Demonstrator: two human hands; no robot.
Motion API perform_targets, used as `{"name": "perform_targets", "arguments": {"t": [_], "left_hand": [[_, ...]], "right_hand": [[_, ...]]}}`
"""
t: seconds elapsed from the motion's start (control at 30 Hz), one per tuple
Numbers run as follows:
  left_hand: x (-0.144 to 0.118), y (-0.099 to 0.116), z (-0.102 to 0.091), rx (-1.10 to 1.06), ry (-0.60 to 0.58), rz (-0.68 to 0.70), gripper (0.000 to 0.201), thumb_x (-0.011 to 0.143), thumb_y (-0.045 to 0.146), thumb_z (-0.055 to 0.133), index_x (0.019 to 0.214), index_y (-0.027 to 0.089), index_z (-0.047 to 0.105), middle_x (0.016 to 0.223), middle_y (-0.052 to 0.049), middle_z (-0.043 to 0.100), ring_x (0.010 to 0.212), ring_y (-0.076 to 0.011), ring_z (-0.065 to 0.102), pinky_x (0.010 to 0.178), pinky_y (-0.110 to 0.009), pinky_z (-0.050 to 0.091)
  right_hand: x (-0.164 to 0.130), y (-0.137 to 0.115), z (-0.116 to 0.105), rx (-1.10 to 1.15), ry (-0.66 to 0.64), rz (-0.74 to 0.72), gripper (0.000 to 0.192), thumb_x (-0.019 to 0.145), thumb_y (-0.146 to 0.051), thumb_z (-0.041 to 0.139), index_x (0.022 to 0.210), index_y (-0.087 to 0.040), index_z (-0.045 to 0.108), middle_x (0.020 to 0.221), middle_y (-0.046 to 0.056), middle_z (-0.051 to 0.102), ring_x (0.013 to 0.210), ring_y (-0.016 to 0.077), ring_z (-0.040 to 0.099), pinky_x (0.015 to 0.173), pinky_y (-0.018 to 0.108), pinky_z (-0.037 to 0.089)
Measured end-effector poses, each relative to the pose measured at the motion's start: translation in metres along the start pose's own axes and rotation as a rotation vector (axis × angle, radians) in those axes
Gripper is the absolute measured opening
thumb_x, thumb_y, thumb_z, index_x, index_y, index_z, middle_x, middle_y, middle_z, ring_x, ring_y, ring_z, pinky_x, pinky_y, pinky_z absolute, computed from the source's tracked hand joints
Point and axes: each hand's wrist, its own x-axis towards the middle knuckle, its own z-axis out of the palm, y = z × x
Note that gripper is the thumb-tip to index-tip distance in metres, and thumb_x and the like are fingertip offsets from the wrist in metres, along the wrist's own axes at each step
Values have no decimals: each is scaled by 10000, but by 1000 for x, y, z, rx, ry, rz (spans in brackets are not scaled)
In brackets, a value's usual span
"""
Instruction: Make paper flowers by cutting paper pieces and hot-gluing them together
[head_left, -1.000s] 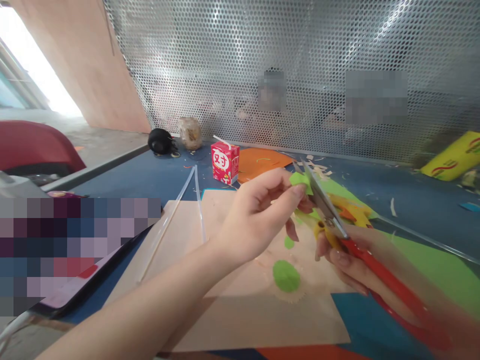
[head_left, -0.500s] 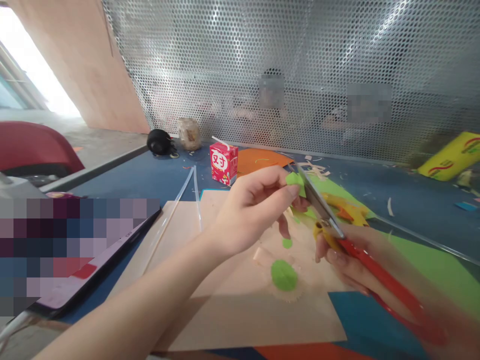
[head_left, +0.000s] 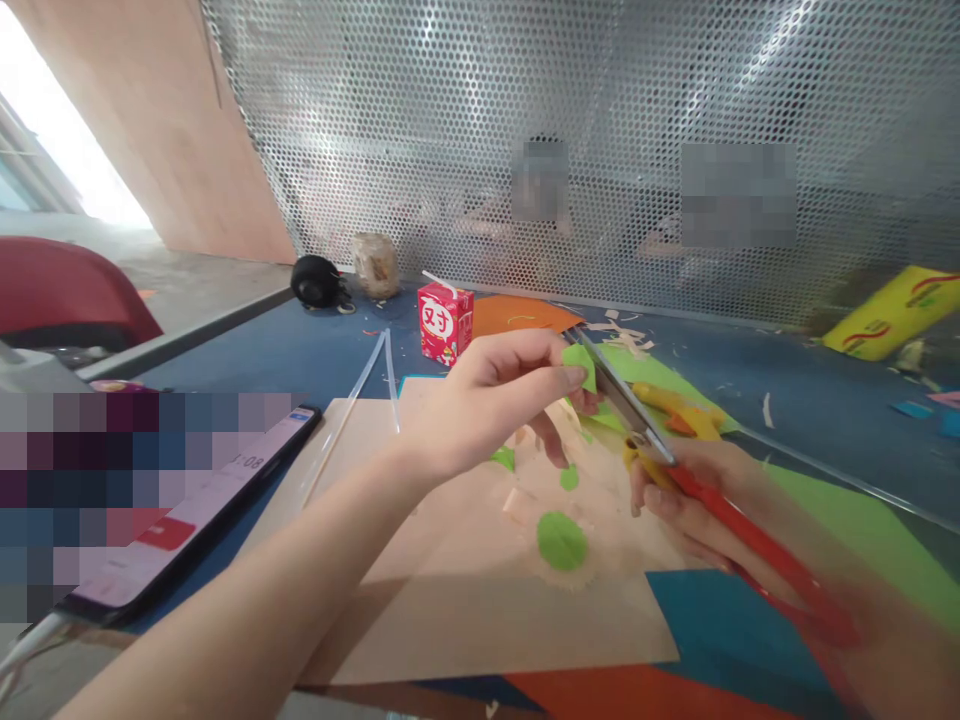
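My left hand [head_left: 487, 405] pinches a small green paper scrap [head_left: 579, 363] between thumb and fingers above the table. My right hand [head_left: 694, 490] grips red-handled scissors [head_left: 705, 500], and their metal blades [head_left: 611, 385] close on the scrap's right edge. Below the hands, a round green paper disc [head_left: 561, 540] and smaller green bits [head_left: 569, 477] lie on a beige paper sheet [head_left: 465, 610]. The right hand's fingers are partly blurred.
A phone [head_left: 187, 520] lies left on the blue mat. A red drink carton [head_left: 445, 322], an orange sheet [head_left: 517, 315], green sheet [head_left: 862, 520], yellow cut-out [head_left: 686, 410], clear sticks [head_left: 375, 375] and paper scraps surround the work. A perforated metal screen [head_left: 600, 130] closes the back.
Both hands with scrap and scissors drifted slightly left and down. Another small green cutting now lies on the beige sheet under my left hand.
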Motion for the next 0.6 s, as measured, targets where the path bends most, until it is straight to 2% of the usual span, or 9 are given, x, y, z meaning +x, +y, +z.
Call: {"name": "perform_targets", "arguments": {"t": [0.27,0.4,0.5,0.6], "left_hand": [[2,-1,-3,2,3,-41,131,755,154,526,642,135,589,697,-26,600,607,-116,566,458,-225,540],[2,-2,-5,34,21,-55,124,750,166,532,644,128,585,686,-27,590,612,-122,570,470,-241,545],[4,-4,-7,55,19,-86,128,744,177,543,636,118,579,666,-28,581,610,-124,570,484,-257,546],[7,-10,-12,91,31,-126,138,750,196,529,665,105,589,678,-45,594,603,-127,570,495,-272,541]], "right_hand": [[-2,-11,3,-108,75,21,315,684,-436,636,633,-175,467,462,-101,336,315,20,271,325,195,170],[1,-12,2,-155,131,8,321,682,-448,617,604,-177,465,459,-97,330,312,26,260,320,193,169],[9,-5,-7,-335,257,-21,322,669,-453,615,577,-177,478,417,-99,264,338,54,270,343,197,189],[20,4,-19,-623,477,-83,339,676,-462,581,527,-179,471,436,-72,304,409,84,319,398,207,232]]}}
